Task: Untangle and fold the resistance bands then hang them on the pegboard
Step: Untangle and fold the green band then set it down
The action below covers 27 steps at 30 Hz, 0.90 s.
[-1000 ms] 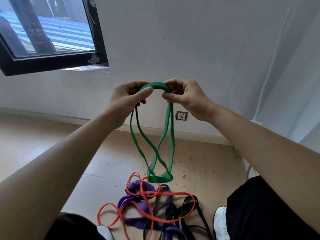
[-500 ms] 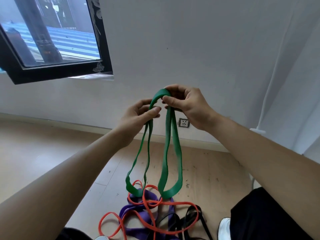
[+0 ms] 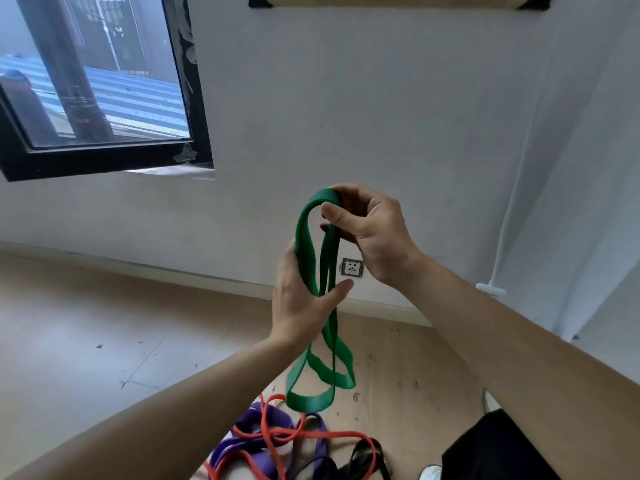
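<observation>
Thumb and fingers of right hand (image 3: 370, 233) at centre frame, pinching the top fold of green resistance band (image 3: 313, 400). Left hand (image 3: 301, 299) just below, thumb clamped across the hanging strands. Doubled loops dangling toward lower centre, above a tangle of orange band (image 3: 270, 431), purple band (image 3: 256, 420) and black band (image 3: 363, 455) on wooden floor (image 3: 86, 323). Wall socket (image 3: 352, 267) behind the hands; black-framed window (image 3: 104, 81) upper left.
</observation>
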### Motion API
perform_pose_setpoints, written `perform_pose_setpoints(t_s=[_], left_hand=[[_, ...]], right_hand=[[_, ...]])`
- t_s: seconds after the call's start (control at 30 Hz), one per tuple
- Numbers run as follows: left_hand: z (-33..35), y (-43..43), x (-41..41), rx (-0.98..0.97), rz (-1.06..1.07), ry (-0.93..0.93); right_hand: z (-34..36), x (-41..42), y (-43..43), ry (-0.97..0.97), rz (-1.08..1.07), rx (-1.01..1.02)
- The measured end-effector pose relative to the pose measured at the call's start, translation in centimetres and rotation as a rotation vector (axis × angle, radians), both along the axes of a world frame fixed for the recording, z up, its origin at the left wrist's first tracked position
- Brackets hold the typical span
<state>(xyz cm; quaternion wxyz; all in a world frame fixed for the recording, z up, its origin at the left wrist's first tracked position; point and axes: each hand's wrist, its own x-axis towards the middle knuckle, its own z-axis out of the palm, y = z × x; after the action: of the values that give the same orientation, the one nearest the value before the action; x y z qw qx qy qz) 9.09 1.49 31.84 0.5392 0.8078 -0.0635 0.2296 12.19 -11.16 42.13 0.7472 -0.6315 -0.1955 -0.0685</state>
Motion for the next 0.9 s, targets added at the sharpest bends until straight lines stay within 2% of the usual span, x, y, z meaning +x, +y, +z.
perform_pose_setpoints(t_s=[0.2,0.4,0.6,0.73,0.9], left_hand=[[-1.0,-0.5,-0.2,-0.024,0.047,-0.105],[-2.1,0.5,-0.3,0.056,0.030,-0.085],[-2.8,1.0,0.2,0.137,-0.035,0.084],[-1.6,1.8,0.8,0.018,-0.220,0.245],[0.3,3.8,0.9,0.117,-0.299,0.230]], right_hand=[[0.4,-0.2,-1.5,-0.015,-0.023,-0.008],[0.7,-0.3,-2.7,0.011,0.005,0.058],[1.2,-0.4,-3.2,0.017,0.047,0.114],[1.3,0.1,-5.0,0.005,0.084,0.125],[0.5,1.6,-8.5,0.045,0.076,0.084]])
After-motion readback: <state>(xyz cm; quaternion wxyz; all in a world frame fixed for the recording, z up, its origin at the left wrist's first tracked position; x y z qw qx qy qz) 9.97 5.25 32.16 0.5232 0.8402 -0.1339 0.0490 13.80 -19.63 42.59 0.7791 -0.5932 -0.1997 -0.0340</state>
